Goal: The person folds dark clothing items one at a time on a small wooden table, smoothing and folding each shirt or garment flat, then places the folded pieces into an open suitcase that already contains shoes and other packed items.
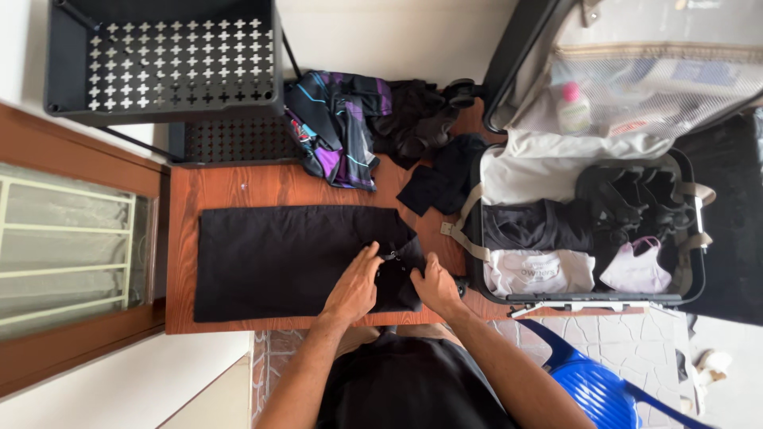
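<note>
A black garment (278, 258) lies spread flat on the brown wooden table (238, 187). My left hand (354, 284) presses flat on its right end, fingers pointing toward the collar area. My right hand (433, 284) pinches the garment's right edge close beside it. An open suitcase (584, 230) lies to the right, with folded dark and white clothes, black sandals and a pale pink piece inside.
A heap of purple-black and black clothes (373, 127) sits at the table's far side. A black perforated metal rack (163, 59) stands at the far left. A blue plastic chair (596, 389) is at my right. A window frame (71, 246) runs along the left.
</note>
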